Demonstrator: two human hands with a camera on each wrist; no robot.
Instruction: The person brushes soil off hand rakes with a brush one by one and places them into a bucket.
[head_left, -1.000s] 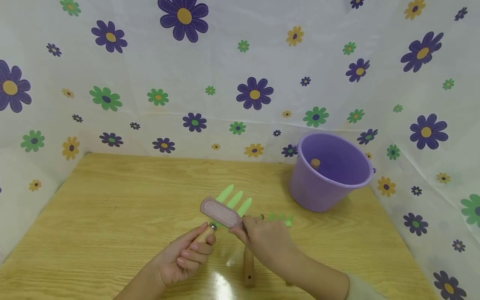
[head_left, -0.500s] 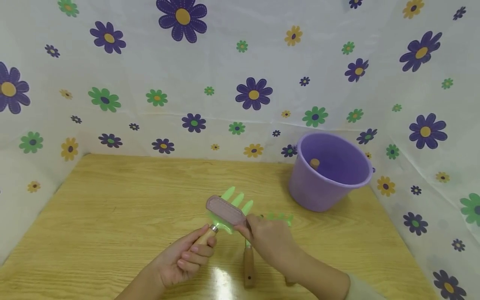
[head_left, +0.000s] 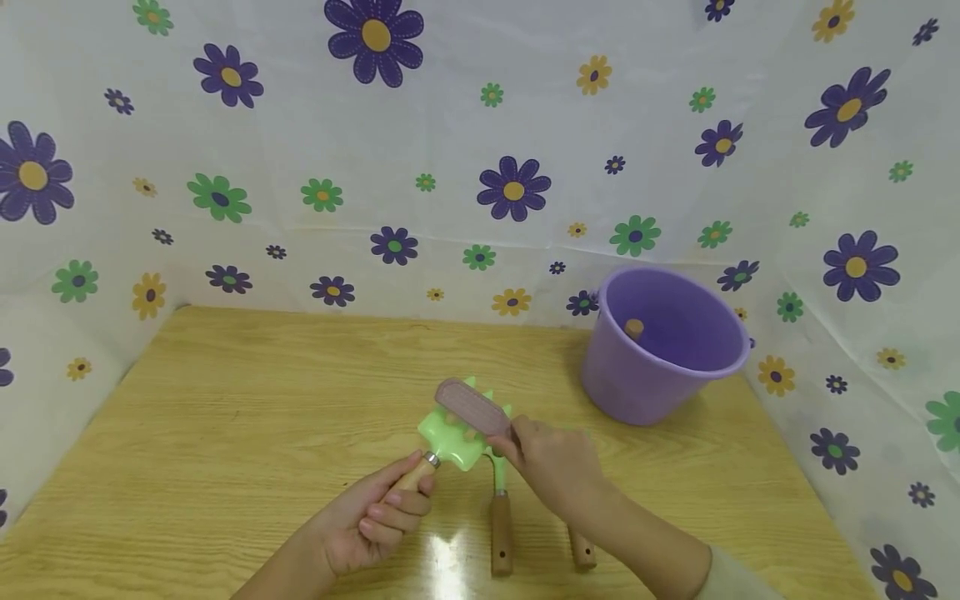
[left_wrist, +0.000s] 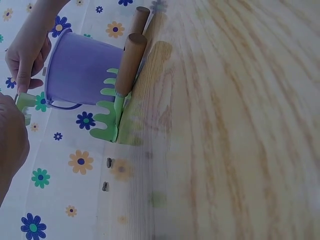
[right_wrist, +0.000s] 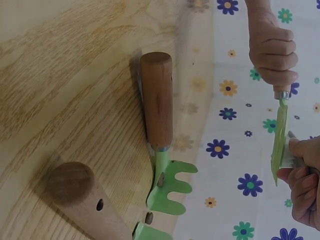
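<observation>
My left hand (head_left: pixel 382 517) grips the pale wooden handle of a green garden hand fork (head_left: pixel 450 437), its tines pointing away and to the right. In my right hand (head_left: pixel 558 471) is a brush with a flat mauve back (head_left: pixel 472 406), lying across the fork's tines and hiding part of them. From the right wrist view, the pale bristles (right_wrist: pixel 288 155) meet the face of the fork (right_wrist: pixel 280 135). Below the hands, a second green fork with a brown wooden handle (head_left: pixel 501 533) lies on the table. Another wooden-handled tool (head_left: pixel 582 546) is partly hidden under my right forearm.
A purple bucket (head_left: pixel 633 383) stands at the back right, with a wooden handle end (head_left: pixel 633 328) showing inside. Behind the wooden table (head_left: pixel 247 400) and along its sides hangs a white flower-print sheet (head_left: pixel 420 133). Small dark bits (left_wrist: pixel 109 162) show near the tools.
The brush has slid to the right and away across the held fork, from its base toward the tines, uncovering the base. My left hand has stayed nearly in place.
</observation>
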